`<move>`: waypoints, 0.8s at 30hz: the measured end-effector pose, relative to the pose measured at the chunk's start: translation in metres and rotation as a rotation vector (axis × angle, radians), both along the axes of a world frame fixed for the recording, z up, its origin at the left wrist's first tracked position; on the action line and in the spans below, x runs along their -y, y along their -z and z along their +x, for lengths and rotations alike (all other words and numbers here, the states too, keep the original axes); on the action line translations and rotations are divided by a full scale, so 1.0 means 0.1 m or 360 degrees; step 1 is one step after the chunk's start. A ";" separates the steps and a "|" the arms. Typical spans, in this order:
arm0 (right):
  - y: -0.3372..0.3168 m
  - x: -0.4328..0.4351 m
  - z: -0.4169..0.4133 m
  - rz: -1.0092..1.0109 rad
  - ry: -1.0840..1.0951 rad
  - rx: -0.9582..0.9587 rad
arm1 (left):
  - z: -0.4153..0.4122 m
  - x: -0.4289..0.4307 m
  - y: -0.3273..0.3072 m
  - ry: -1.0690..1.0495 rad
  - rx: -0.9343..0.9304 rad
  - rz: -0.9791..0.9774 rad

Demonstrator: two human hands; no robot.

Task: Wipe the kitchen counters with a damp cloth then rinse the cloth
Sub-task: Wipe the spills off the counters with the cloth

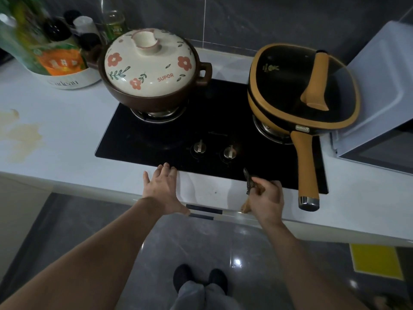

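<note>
The left hand (163, 193) is spread wide, fingers straight, at the front edge of the white table (67, 130). The right hand (266, 200) is curled round a small bunched cloth (247, 180) — dark and tan, mostly hidden in the fist, so hard to make out. Just past both hands lies the black stove (201, 121). A flowery pot (152, 70) and a yellow pan (299, 86) sit on it. Far left, blurry bottles (33, 41) are cut off at the edge.
</note>
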State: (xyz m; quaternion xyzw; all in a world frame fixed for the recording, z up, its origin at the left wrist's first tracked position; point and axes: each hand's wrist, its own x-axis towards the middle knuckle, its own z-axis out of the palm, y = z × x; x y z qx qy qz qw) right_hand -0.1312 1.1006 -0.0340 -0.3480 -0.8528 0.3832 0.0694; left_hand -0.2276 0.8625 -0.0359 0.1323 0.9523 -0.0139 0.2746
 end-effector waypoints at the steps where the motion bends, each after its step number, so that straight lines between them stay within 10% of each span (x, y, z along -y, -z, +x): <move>1: -0.02 0.01 0.01 -0.0014 -0.0019 0.0028 | 0.00 -0.01 0.00 -0.0001 0.0003 -0.0010; 12: 0.00 -0.14 0.02 -0.0016 -0.0806 0.0626 | -0.04 -0.02 -0.10 0.0037 0.0059 -0.0065; 24: 0.18 0.76 -0.40 0.0157 -0.1025 0.0269 | -0.02 -0.03 -0.02 0.0147 0.0035 -0.0224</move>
